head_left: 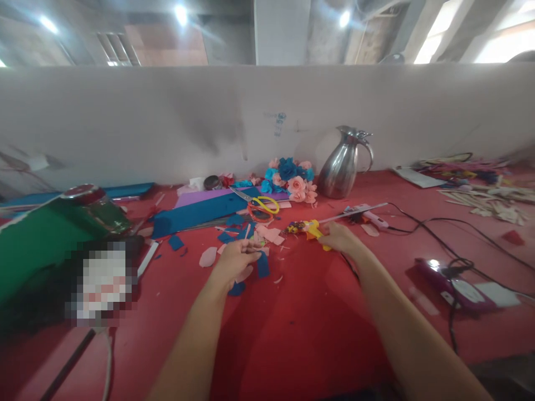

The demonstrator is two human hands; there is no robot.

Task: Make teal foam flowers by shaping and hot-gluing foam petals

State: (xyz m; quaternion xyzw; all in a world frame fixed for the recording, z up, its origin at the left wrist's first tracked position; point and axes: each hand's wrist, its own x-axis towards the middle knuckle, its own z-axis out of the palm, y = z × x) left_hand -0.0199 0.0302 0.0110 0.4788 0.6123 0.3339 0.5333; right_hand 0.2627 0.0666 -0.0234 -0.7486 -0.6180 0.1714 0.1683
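Observation:
My left hand [234, 260] rests on the red table among foam scraps, its fingers pinched on a blue foam piece [263, 265] and a pink scrap. My right hand [339, 236] is closed round the yellow handle of a glue gun [307, 228] that points left. Pink and blue cut-offs [267, 233] lie between the two hands. Yellow-handled scissors [261, 204] lie just beyond them on a blue foam sheet [200, 214].
Pink and blue foam roses [292, 178] and a steel jug [345, 164] stand by the white wall. A second glue gun [371, 214], black cables [443, 239] and a purple power strip [451, 284] lie right. A green bottle [50, 234] lies left.

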